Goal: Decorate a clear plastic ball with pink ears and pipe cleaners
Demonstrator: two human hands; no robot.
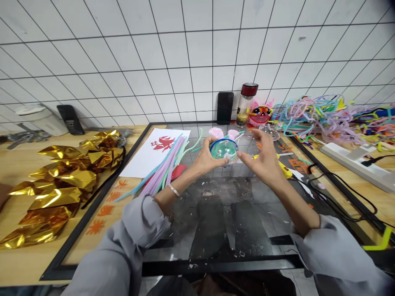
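Note:
A round, clear bowl-like piece [224, 150] with a blue rim and a green inside is held above the dark glass panel. My left hand [207, 157] grips its left side and lower edge. At its right stands my right hand [262, 158], thumb and fingers spread, the thumb tip close to the rim; whether it touches is unclear. Two pink fluffy shapes [216, 132] show just behind the bowl. Purple, blue and green pipe cleaners [165, 166] lie left of my left hand, partly over a white sheet [145, 154] with a red cut-out.
Gold foil [61, 185] lies at the left. At the back stand a black phone [225, 107], a red-lidded bottle [247, 102] and a pink figure [261, 113]. A pipe-cleaner heap [321, 115], power strip [358, 164], yellow tool [284, 169] and black cables [342, 185] are at the right.

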